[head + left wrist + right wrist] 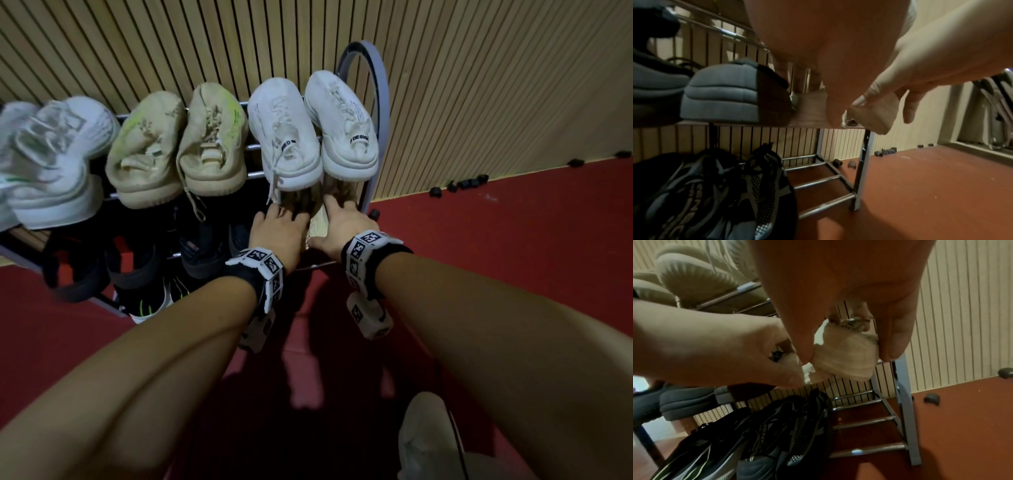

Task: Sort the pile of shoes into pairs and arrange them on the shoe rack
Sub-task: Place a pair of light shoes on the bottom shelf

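A grey metal shoe rack (381, 102) stands against the slatted wall. Its top shelf holds a white-and-green pair (51, 161), a beige pair with neon streaks (178, 144) and a white pair (311, 130). Dark shoes (202, 246) sit on the middle shelf, and black shoes with neon stripes (150, 301) on the bottom one. At the middle shelf's right end each hand holds the heel of one beige shoe. My left hand (279, 219) grips the left shoe (809, 107). My right hand (846, 352) pinches the right shoe (849, 365) between thumb and fingers. The white pair above hides their toes.
Small black caps (462, 184) lie on the red floor (513, 246) along the wall to the right. The bottom shelf's right end shows bare bars (824, 178). A pale shoe (428, 442) is at the lower right, near me.
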Available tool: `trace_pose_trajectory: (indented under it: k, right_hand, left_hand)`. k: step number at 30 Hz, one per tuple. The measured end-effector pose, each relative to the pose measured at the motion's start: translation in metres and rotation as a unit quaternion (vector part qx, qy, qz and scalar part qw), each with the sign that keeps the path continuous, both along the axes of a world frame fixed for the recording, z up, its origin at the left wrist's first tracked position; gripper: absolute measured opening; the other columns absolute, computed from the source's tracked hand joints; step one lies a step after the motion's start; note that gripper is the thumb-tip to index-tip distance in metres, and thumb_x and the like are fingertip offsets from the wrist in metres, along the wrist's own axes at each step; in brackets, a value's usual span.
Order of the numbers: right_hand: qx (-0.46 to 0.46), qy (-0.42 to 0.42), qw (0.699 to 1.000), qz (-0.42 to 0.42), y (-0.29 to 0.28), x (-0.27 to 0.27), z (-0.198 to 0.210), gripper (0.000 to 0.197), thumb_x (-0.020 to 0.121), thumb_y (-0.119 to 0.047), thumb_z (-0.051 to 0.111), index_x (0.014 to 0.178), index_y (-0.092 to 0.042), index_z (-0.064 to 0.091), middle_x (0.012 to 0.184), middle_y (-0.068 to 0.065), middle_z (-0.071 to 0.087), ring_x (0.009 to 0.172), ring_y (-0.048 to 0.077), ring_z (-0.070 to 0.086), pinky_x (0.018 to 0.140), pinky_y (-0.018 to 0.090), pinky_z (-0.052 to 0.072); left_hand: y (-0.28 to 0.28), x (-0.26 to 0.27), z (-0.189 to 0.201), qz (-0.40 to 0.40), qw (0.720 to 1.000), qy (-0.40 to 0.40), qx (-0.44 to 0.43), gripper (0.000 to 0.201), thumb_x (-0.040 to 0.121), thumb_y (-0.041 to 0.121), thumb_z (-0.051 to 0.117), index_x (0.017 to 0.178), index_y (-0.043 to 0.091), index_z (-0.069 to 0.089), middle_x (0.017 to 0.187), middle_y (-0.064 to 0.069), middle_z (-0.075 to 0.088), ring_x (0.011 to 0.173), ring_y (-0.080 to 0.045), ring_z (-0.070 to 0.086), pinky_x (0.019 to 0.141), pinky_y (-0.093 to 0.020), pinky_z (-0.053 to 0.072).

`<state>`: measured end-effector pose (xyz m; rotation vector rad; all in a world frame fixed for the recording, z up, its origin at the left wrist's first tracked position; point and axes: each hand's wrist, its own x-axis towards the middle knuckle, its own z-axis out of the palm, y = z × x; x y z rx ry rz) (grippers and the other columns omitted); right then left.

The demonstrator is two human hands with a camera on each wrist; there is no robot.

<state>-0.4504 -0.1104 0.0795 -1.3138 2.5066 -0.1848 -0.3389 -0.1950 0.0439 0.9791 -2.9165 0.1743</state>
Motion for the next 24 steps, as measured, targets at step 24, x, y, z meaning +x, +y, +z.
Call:
trace_pose_trajectory:
  k: [24]
  right_hand:
    - [0.021, 0.160, 0.985, 0.067, -0.003, 0.003, 0.000, 0.046, 0.087, -0.040, 0.060, 0.126, -0.018, 0.052, 0.122, 0.010, 0.054, 0.103, 0.032, 0.061, 0.072, 0.036, 0.041]
  left_hand:
    - [0.001, 0.008, 0.015, 0.008, 0.999, -0.017, 0.026, 0.040, 0.083, 0.028, 0.060, 0.121, 0.021, 0.046, 0.130, -0.011, 0.049, 0.118, -0.033, 0.041, 0.089, -0.040, 0.040]
